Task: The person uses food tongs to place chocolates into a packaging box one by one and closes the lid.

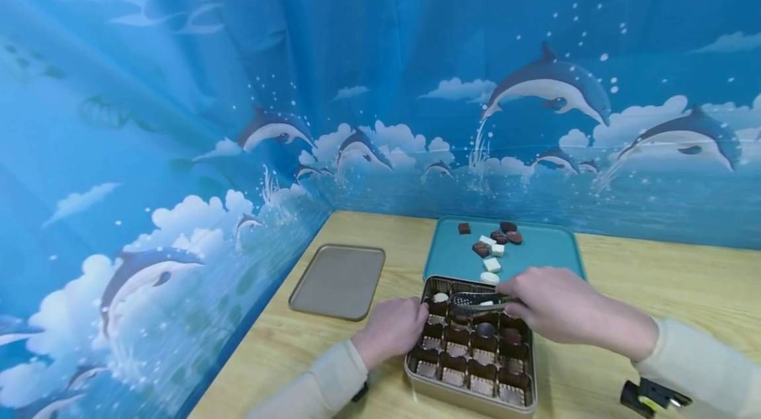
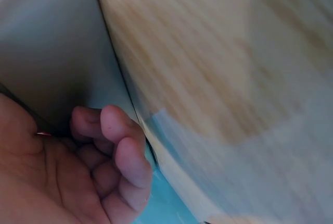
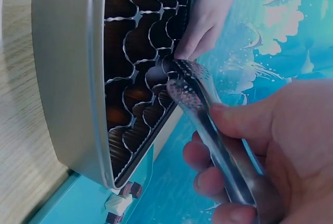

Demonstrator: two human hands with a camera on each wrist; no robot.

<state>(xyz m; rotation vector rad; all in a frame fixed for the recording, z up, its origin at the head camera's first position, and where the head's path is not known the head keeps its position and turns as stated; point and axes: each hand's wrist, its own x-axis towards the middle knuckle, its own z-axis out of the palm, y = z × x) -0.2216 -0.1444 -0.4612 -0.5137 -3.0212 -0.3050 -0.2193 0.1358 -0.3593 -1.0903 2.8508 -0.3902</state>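
Observation:
My right hand (image 1: 549,303) grips metal tongs (image 3: 208,130), thumb on one arm and fingers round the other. The tongs' perforated tips stand close together over the back row of a square tin (image 1: 475,387), whose dark tray is divided into small cups. A white chocolate (image 1: 440,298) sits in the back left cup, near the tips. Dark chocolates, one of them round (image 1: 485,330), lie in cups farther forward. At the tin's left rim, my left hand (image 1: 392,330) holds the tin with curled fingers (image 2: 132,161); part of its grip is hidden.
Behind the tin lies a teal tray (image 1: 553,250) bearing several brown and white chocolates (image 1: 491,265). A flat metal lid (image 1: 339,281) rests on the wooden table (image 1: 642,273) to the left. A dolphin-print curtain (image 1: 380,75) stands along the table's back and left edges.

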